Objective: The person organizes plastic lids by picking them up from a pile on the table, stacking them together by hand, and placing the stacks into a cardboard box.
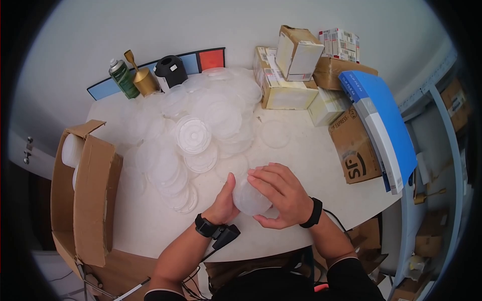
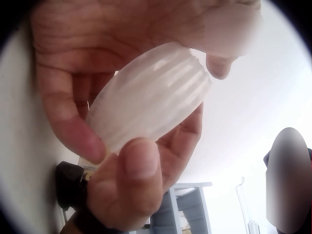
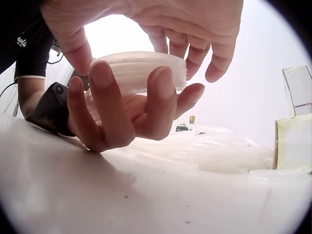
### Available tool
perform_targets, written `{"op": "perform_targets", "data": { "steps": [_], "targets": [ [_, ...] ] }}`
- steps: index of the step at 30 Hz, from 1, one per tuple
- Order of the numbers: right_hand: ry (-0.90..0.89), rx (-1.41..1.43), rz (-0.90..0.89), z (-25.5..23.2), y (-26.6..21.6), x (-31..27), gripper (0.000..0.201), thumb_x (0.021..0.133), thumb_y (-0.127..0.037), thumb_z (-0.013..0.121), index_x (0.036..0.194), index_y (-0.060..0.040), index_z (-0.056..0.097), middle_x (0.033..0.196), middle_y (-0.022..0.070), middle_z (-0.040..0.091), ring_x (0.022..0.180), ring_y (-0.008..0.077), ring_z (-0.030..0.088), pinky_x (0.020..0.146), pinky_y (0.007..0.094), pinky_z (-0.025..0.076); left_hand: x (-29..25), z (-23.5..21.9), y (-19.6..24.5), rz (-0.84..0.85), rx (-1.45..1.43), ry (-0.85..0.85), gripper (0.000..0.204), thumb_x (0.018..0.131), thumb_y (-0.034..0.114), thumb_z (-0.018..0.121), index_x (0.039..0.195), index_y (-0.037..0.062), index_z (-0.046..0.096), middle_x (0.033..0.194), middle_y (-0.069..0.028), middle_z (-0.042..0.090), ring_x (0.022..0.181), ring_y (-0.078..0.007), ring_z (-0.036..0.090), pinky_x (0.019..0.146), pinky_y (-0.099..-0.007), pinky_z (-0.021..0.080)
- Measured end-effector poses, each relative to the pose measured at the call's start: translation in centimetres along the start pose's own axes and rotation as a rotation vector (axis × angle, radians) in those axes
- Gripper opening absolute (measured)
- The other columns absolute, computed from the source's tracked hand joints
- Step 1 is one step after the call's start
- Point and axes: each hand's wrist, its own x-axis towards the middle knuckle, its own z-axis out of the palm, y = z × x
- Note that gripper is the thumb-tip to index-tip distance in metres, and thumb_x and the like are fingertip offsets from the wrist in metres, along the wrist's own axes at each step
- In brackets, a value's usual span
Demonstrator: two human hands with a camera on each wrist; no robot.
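Note:
Between the two hands is a short stack of translucent round lids [image 1: 251, 197], held above the table near its front edge. The left hand [image 1: 223, 204] grips the stack from below and the side, its curled fingers showing in the right wrist view. Over the top and far side, the right hand [image 1: 285, 198] holds the stack [image 3: 139, 70] with bent fingers and thumb. Tilted in the left wrist view, the stack [image 2: 151, 97] shows several layered rims. A large heap of similar lids [image 1: 216, 115] spreads over the table behind the hands.
An open cardboard box [image 1: 95, 195] stands at the left. Along the back are a green spray can [image 1: 124, 79], a gold holder [image 1: 145, 82] and a black-and-white object [image 1: 171, 72]. Cartons [image 1: 288, 93] and blue files [image 1: 386, 120] stand at the right. One lid [image 1: 274, 134] lies apart.

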Motion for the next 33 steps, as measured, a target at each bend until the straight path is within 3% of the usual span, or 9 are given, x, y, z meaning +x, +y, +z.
{"op": "perform_targets", "data": {
  "steps": [3, 6, 9, 18, 24, 29, 33],
  "targets": [
    [0.011, 0.022, -0.005, 0.3, 0.2, -0.1, 0.078, 0.069, -0.026, 0.081, 0.139, -0.0010, 0.056, 0.140, 0.0163, 0.057, 0.124, 0.0341, 0.055, 0.106, 0.0494, 0.045, -0.1, -1.6, -0.3, 0.015, 0.094, -0.145, 0.083, 0.095, 0.061, 0.058, 0.154, 0.0081, 0.036, 0.147, -0.0118, 0.051, 0.134, -0.0271, 0.053, 0.107, -0.0447, 0.049],
    [0.002, 0.018, -0.002, 0.2, 0.2, -0.2, 0.079, 0.069, -0.026, 0.081, 0.139, -0.0010, 0.056, 0.140, 0.0169, 0.056, 0.124, 0.0345, 0.055, 0.106, 0.0482, 0.045, -0.2, -0.5, 0.7, -0.042, 0.113, -0.102, 0.078, 0.086, 0.035, 0.073, 0.150, 0.0073, 0.040, 0.139, -0.0113, 0.056, 0.126, -0.0259, 0.058, 0.101, -0.0433, 0.053],
    [0.018, 0.030, -0.014, 0.0, 0.1, 0.1, 0.085, 0.065, -0.027, 0.087, 0.138, 0.0016, 0.055, 0.137, 0.0195, 0.056, 0.121, 0.0375, 0.057, 0.100, 0.0468, 0.050, -0.1, -0.5, 0.7, -0.057, 0.104, -0.084, 0.076, 0.082, 0.024, 0.073, 0.148, 0.0062, 0.041, 0.135, -0.0107, 0.057, 0.124, -0.0253, 0.059, 0.102, -0.0418, 0.051],
    [-0.012, 0.007, 0.056, 0.4, 0.3, -0.1, 0.094, 0.063, -0.026, 0.091, 0.142, 0.0029, 0.051, 0.134, 0.0210, 0.057, 0.112, 0.0378, 0.061, 0.096, 0.0431, 0.052, -0.4, -0.2, 0.9, -0.069, 0.121, -0.033, 0.081, 0.079, 0.025, 0.076, 0.149, 0.0045, 0.040, 0.136, -0.0099, 0.057, 0.128, -0.0245, 0.056, 0.107, -0.0388, 0.047],
    [0.039, -0.058, 0.147, -0.8, 1.0, -0.4, 0.097, 0.062, -0.022, 0.090, 0.145, 0.0028, 0.048, 0.134, 0.0220, 0.056, 0.113, 0.0395, 0.061, 0.096, 0.0437, 0.052, 0.0, 0.1, 1.2, -0.064, 0.156, -0.099, 0.086, 0.084, 0.040, 0.074, 0.152, 0.0038, 0.038, 0.142, -0.0135, 0.055, 0.129, -0.0255, 0.056, 0.107, -0.0410, 0.046],
    [0.213, -0.264, 0.449, -5.1, 4.5, -1.8, 0.096, 0.064, -0.017, 0.087, 0.148, 0.0017, 0.044, 0.133, 0.0225, 0.054, 0.118, 0.0416, 0.058, 0.098, 0.0450, 0.051, 0.6, 1.0, 2.1, 0.004, 0.174, -0.091, 0.084, 0.088, 0.050, 0.067, 0.152, 0.0020, 0.040, 0.144, -0.0171, 0.055, 0.127, -0.0272, 0.058, 0.107, -0.0411, 0.047],
    [0.140, -0.341, 0.687, -6.3, 8.3, -5.0, 0.092, 0.069, -0.023, 0.085, 0.147, 0.0027, 0.044, 0.133, 0.0220, 0.054, 0.121, 0.0409, 0.057, 0.100, 0.0449, 0.050, 0.8, 1.0, 2.1, 0.009, 0.170, -0.052, 0.078, 0.091, 0.049, 0.064, 0.150, 0.0012, 0.042, 0.143, -0.0172, 0.055, 0.125, -0.0268, 0.059, 0.105, -0.0407, 0.047]
  ]
}}
